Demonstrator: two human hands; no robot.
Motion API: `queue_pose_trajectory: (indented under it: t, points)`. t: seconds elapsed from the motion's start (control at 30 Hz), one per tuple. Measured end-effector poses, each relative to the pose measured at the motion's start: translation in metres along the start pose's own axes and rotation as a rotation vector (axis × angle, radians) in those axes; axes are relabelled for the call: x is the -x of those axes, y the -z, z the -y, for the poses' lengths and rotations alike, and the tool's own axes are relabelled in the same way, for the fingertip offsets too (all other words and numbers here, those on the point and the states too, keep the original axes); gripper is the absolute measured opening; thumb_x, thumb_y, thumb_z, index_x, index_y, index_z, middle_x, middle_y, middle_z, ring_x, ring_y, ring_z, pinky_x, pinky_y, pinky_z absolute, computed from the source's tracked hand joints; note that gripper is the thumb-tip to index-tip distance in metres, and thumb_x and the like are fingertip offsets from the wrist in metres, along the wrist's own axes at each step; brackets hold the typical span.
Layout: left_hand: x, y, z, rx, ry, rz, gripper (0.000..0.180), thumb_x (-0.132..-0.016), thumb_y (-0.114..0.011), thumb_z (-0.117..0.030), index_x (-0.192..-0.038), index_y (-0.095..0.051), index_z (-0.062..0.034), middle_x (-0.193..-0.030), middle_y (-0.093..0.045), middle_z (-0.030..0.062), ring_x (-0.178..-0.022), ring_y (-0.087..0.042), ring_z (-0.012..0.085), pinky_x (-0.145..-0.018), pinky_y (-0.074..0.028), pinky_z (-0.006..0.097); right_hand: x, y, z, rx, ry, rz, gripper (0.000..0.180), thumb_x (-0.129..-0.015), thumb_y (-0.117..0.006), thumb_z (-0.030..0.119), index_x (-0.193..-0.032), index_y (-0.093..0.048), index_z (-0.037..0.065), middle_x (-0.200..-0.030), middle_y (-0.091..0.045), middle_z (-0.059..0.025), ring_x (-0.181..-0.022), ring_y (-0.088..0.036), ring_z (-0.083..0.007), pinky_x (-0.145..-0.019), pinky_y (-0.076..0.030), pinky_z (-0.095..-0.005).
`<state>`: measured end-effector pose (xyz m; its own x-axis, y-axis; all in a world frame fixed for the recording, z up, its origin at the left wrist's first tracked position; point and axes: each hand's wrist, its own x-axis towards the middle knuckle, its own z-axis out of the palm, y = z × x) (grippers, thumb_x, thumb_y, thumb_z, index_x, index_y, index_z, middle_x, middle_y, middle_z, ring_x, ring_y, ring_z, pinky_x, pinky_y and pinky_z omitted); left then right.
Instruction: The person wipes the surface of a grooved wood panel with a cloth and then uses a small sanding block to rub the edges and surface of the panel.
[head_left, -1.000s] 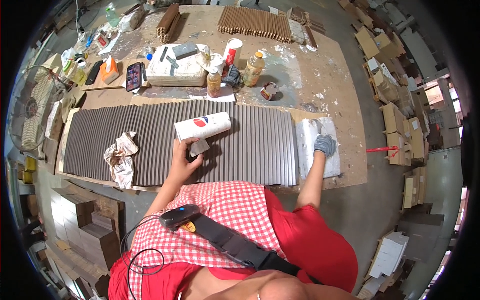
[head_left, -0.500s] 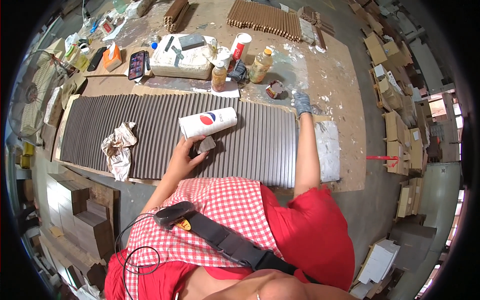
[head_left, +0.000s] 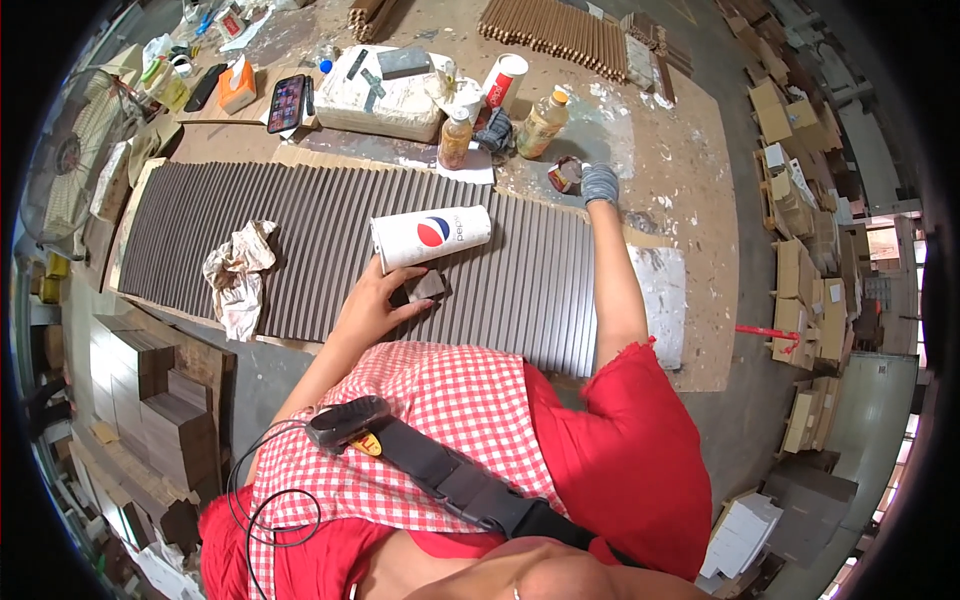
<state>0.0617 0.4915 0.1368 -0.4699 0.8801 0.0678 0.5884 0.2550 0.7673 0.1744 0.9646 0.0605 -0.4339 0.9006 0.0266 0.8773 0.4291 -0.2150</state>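
My left hand (head_left: 378, 298) rests on the dark grooved strips (head_left: 330, 215), its thumb and fingers closed round a small grey-brown block (head_left: 428, 286). Just beyond those fingers a white paper cup (head_left: 432, 238) with a red and blue round mark lies on its side. My right hand (head_left: 600, 184), in a grey glove, is past the strips' far right end. It sits right beside a small open tub (head_left: 565, 174) with a red side. The gloved fingers look curled together; what is in them, if anything, does not show.
A crumpled stained cloth (head_left: 238, 280) lies on the strips at left. Behind them stand two bottles, an amber one (head_left: 455, 140) and a yellow-capped one (head_left: 543, 125), a red-and-white canister (head_left: 503, 82), a whitish wrapped block (head_left: 380, 112) and a phone (head_left: 287, 104).
My right hand has come left and closer to the tub, its fingers now more drawn in. My left hand stays at the block. The whole view has shifted slightly.
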Motion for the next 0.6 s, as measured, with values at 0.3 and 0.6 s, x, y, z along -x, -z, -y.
queue_pose_trajectory:
  t: [0.3,0.6]
  points:
    - [-0.003,0.0,-0.003,-0.019,-0.04,-0.015,0.053,-0.069,-0.074,-0.029,-0.116,-0.06,-0.0085,-0.114,-0.051,0.0189,-0.104,-0.056,0.0356,-0.087,-0.049,0.041,-0.034,-0.031,-0.065,-0.241,-0.02,0.142,0.033,-0.085,-0.055,0.03,-0.095,-0.066,0.0,-0.089,-0.065,-0.0249,-0.085,-0.064,-0.0368,-0.074,-0.049,-0.0447]
    - [0.005,-0.004,0.004,-0.106,0.026,-0.01,0.051,-0.067,-0.07,-0.025,-0.113,-0.058,-0.0048,-0.112,-0.049,0.0193,-0.106,-0.053,0.0361,-0.088,-0.047,0.043,-0.008,-0.011,-0.007,-0.074,0.07,0.011,0.041,-0.085,-0.048,0.036,-0.089,-0.067,0.0,-0.096,-0.062,-0.0254,-0.092,-0.06,-0.0419,-0.083,-0.048,-0.0471]
